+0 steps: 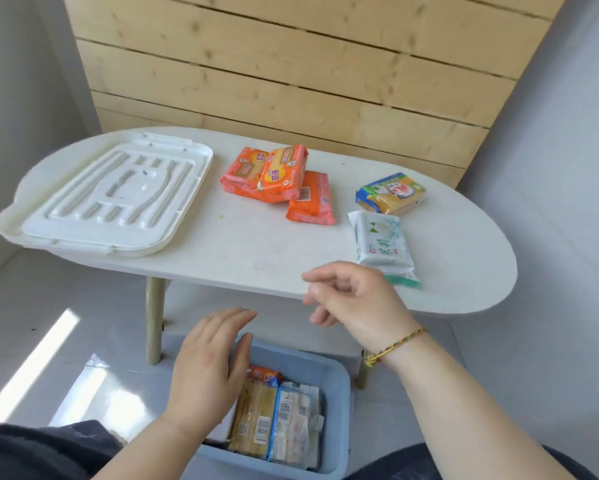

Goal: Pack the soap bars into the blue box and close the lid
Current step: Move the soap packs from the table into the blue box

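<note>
The blue box (pixel 336 403) sits on the floor in front of me, holding several wrapped soap bars (pixel 274 420) packed on edge. My left hand (pixel 208 372) lies flat and open over the box's left side, holding nothing. My right hand (pixel 353 299) hovers empty at the table's front edge, fingers loosely curled, just left of a white-and-green soap bar (pixel 381 244). On the table lie three orange soap bars (pixel 280 178) in a loose pile and a blue-and-yellow soap bar (pixel 391 194). The white lid (pixel 114 199) lies upside down at the table's left.
The white oval table (pixel 242 251) stands on pale wooden legs (pixel 154 320) against a wood-panelled wall. Grey glossy floor surrounds the box, with sunlit patches at left. My dark-clothed knees flank the box at the bottom.
</note>
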Available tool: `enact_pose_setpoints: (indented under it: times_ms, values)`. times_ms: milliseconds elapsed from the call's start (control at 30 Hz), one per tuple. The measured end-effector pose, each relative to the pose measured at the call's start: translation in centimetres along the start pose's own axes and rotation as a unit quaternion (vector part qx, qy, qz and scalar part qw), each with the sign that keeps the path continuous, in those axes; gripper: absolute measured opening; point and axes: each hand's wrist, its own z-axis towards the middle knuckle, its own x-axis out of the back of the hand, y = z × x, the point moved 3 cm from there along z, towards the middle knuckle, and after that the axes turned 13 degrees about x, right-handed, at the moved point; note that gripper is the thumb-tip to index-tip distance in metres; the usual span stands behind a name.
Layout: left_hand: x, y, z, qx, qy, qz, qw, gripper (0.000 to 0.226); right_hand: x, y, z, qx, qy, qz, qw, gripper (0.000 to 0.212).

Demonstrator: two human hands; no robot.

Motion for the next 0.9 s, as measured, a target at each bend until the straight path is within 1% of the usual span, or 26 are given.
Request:
enact_pose_setpoints:
  times_ms: [67, 100, 167, 200, 267, 333, 400, 467, 567, 667, 733, 833, 900]
  values:
    - [0.6, 1.9, 0.3, -0.07, 0.004, 0.029, 0.997, 0.035, 3.6, -0.8, 0.9, 0.026, 0.09, -0.008, 0.996, 0.031]
    - [0.9, 2.7, 0.8, -0.092, 0.009, 0.039, 0.995, 0.035, 5.5, -0.9, 1.6, 0.034, 0.137, -0.04, 0.989, 0.028]
    - [1.1, 3.9, 2.2, -0.11, 0.02, 0.075, 0.991, 0.038, 9.2, -0.2, 3.5, 0.038, 0.208, -0.152, 0.966, 0.02]
    - [0.9, 4.2, 3.0, -0.105, 0.023, 0.099, 0.989, 0.041, 10.8, 0.4, 4.5, 0.033, 0.213, -0.23, 0.949, 0.024]
    - [0.4, 4.6, 4.9, -0.071, 0.007, 0.133, 0.989, 0.05, 13.1, 1.9, 6.8, 0.016, 0.165, -0.367, 0.915, 0.038]
    - [-0.5, 4.7, 6.3, -0.043, -0.017, 0.152, 0.987, 0.063, 14.4, 3.5, 9.1, 0.002, 0.07, -0.467, 0.881, 0.051]
    - [-1.5, 4.5, 7.1, -0.024, -0.042, 0.19, 0.981, 0.073, 15.0, 5.0, 11.2, -0.001, -0.035, -0.549, 0.835, 0.068]
    - [-1.9, 4.2, 7.4, -0.009, -0.051, 0.21, 0.976, 0.074, 15.3, 6.1, 13.0, 0.004, -0.111, -0.611, 0.784, 0.082]
    - [-2.1, 4.5, 7.5, -0.015, -0.051, 0.227, 0.972, 0.063, 15.6, 7.2, 14.9, -0.019, -0.187, -0.662, 0.725, 0.093]
    - [-2.1, 4.8, 7.6, -0.025, -0.031, 0.251, 0.967, 0.052, 15.9, 8.2, 16.6, -0.056, -0.216, -0.675, 0.703, 0.092]
    - [-2.1, 5.0, 7.6, -0.025, -0.024, 0.261, 0.965, 0.049, 15.9, 8.8, 17.3, -0.059, -0.233, -0.679, 0.694, 0.085]
    - [-2.2, 5.1, 7.8, -0.035, -0.018, 0.272, 0.962, 0.048, 16.0, 8.8, 18.1, -0.056, -0.231, -0.666, 0.707, 0.071]
    - [-2.2, 5.0, 7.8, -0.036, -0.013, 0.278, 0.96, 0.048, 16.0, 8.6, 18.4, -0.048, -0.234, -0.672, 0.701, 0.069]
